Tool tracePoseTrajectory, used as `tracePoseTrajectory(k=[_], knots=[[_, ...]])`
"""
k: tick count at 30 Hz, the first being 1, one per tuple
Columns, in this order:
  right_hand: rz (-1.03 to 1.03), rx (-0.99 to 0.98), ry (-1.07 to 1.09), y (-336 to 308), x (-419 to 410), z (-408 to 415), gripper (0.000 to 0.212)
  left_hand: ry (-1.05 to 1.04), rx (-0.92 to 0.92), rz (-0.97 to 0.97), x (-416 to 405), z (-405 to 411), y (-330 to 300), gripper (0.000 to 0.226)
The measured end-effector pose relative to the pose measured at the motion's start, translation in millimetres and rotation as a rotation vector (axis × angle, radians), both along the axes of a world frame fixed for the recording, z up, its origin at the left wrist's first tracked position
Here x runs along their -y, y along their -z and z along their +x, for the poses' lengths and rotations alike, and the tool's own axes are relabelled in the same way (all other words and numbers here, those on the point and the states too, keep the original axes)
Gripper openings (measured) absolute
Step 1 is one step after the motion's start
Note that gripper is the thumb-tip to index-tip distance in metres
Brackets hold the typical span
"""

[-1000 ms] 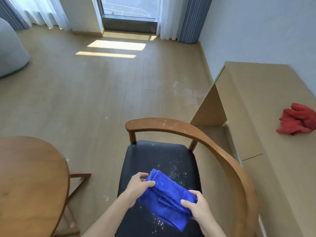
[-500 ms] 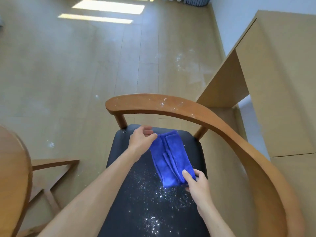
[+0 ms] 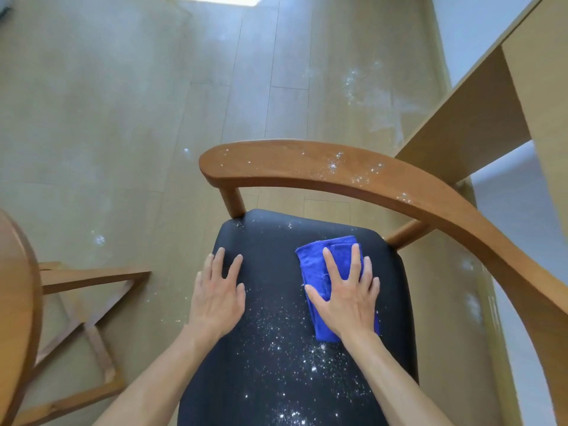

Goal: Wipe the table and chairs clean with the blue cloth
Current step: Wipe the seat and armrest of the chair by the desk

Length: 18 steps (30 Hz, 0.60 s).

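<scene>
Compared with half a second earlier, both hands are now lying flat: the right hand (image 3: pixel 345 298) is pressing the folded blue cloth (image 3: pixel 325 265) onto the chair's black seat (image 3: pixel 270 379) with straight fingers, and the left hand (image 3: pixel 216 298) is resting released on the seat. White powder is speckling seat and wooden backrest (image 3: pixel 307 162).
</scene>
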State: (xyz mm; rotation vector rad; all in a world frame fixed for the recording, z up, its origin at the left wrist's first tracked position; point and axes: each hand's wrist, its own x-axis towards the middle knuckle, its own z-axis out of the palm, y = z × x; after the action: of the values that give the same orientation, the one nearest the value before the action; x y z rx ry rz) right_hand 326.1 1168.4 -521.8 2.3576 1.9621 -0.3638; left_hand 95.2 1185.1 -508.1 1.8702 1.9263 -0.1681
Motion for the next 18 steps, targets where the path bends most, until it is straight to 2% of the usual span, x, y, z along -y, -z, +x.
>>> tracePoseTrajectory(k=[5,9,15,18], knots=[[0.076,0.059,0.053,12,1,-9,0.075,-0.095,0.069,-0.039,8,-9,9,0.057],[0.143,0.066,0.052,14,-3,-13,0.06,-0.091,0.095,-0.026,9,-10,9,0.059],[0.321,-0.12,0.142,6,-30,-36,0.052,-0.159,0.202,-0.016,15,-16,8,0.058],[0.364,-0.187,0.014,-1,-61,-98,0.047,-0.219,0.269,0.018,17,-23,16,0.06]])
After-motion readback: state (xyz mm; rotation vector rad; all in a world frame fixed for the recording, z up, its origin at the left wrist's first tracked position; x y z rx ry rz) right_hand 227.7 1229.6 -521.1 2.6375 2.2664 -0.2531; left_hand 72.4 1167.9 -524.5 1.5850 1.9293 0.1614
